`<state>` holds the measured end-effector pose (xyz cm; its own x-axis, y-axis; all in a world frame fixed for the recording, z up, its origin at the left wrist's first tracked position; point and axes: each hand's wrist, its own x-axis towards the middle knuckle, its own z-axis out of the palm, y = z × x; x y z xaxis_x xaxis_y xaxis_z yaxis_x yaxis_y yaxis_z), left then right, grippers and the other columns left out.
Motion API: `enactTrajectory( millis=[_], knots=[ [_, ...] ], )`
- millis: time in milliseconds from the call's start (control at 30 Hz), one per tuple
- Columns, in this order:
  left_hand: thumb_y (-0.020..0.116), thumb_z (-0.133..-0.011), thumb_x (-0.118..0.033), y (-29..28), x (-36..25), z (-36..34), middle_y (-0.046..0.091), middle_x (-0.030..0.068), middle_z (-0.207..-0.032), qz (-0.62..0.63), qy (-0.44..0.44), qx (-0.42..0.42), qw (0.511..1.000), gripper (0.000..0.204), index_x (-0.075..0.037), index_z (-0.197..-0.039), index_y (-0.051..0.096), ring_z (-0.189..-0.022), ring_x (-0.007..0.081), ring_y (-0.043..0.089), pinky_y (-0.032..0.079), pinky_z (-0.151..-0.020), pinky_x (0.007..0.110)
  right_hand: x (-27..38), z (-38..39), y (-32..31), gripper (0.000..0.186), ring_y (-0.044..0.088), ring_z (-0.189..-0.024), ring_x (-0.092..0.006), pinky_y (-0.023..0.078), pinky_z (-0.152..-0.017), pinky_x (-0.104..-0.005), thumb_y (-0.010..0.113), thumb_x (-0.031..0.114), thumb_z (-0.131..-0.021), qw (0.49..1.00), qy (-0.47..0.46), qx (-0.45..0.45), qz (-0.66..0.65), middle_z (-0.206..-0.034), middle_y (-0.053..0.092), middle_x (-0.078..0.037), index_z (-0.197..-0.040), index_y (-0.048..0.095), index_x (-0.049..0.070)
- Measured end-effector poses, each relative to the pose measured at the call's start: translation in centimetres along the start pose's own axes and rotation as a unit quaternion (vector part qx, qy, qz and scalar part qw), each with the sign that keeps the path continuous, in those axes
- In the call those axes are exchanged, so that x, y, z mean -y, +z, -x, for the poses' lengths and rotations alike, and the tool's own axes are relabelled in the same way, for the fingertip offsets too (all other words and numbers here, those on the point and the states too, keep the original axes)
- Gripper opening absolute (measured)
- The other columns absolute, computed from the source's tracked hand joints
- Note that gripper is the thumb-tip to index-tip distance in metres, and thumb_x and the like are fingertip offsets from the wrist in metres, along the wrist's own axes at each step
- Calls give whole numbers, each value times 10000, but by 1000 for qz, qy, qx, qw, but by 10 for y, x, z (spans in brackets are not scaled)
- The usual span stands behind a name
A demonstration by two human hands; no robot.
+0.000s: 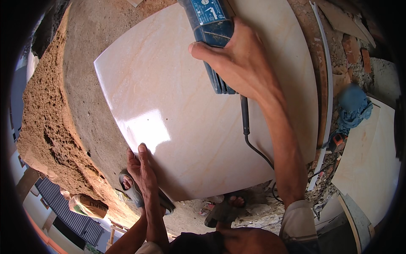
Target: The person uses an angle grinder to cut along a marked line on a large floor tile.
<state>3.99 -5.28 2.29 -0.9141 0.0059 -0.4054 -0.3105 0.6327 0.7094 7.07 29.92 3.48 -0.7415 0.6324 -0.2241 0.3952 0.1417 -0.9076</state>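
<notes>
A large glossy cream tile [203,135] with faint tan veins lies in front of me, and sunlight glares off its left part. My left hand [143,169] grips the tile's left edge, thumb on top and the other fingers partly hidden by the edge. Over the tile's far part, my right hand [247,59] is wrapped round the body of a blue corded angle grinder [213,31]. The grinder's head lies beyond the upper rim of the view. From its rear end a black cord [245,120] runs down across the tile and passes under my right forearm.
Rough broken earth [46,106] drops away beside the concrete slab [80,72] at left. On the right are a white strip [327,76], rubble, a blue cloth [354,116], an orange-and-black tool [338,140] and more tile pieces [363,161]. My sandalled feet [226,211] stand near the tile's front edge.
</notes>
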Motion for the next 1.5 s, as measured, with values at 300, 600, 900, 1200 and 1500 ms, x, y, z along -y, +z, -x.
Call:
enactTrajectory(
  millis=[300, 600, 900, 1200, 1500],
  knots=[
    [703, -1079, -368, 1, 4, -1, 688, 26, -988, 37, 16, 0, 999, 418, 18, -1217, 623, -875, 82, 583, 471, -806, 244, -6, 0, 2, 477, 666, -642, -164, 568, -630, -329, 846, 348, -843, 1000, -12, -15, 15, -766, 672, -80, -1064, 677, -39],
    [704, -1078, -367, 2, 5, 0, 697, 31, -1000, 23, 15, -14, 1000, 434, 25, -1247, 625, -887, 86, 594, 479, -819, 248, -5, 0, 1, 424, 659, -639, -152, 558, -624, -324, 845, 333, -859, 1000, -10, -6, 17, -753, 667, -60, -1032, 683, -18],
    [709, -1075, -358, 2, 7, -1, 709, 36, -1029, 32, 15, -11, 999, 425, 26, -1239, 627, -904, 92, 604, 481, -833, 252, -5, -2, 1, 433, 671, -667, -159, 564, -647, -330, 853, 322, -855, 1000, 1, 1, 7, -778, 680, -69, -1057, 685, -22],
    [728, -1044, -425, 0, 7, -2, 708, 78, -1088, 46, 5, 7, 999, 601, 52, -1351, 531, -970, 124, 616, 490, -878, 271, -3, -5, 1, 452, 736, -682, -261, 628, -685, -412, 823, 367, -802, 1000, -4, -12, 6, -772, 695, -165, -927, 662, -37],
    [722, -1066, -373, 2, 3, -1, 693, 19, -1006, 58, 19, 12, 998, 411, 2, -1209, 633, -885, 79, 583, 468, -812, 245, -4, -9, 1, 397, 625, -598, -152, 527, -599, -340, 853, 401, -842, 1000, -10, 7, 12, -716, 638, -49, -922, 694, 46]
  ],
)
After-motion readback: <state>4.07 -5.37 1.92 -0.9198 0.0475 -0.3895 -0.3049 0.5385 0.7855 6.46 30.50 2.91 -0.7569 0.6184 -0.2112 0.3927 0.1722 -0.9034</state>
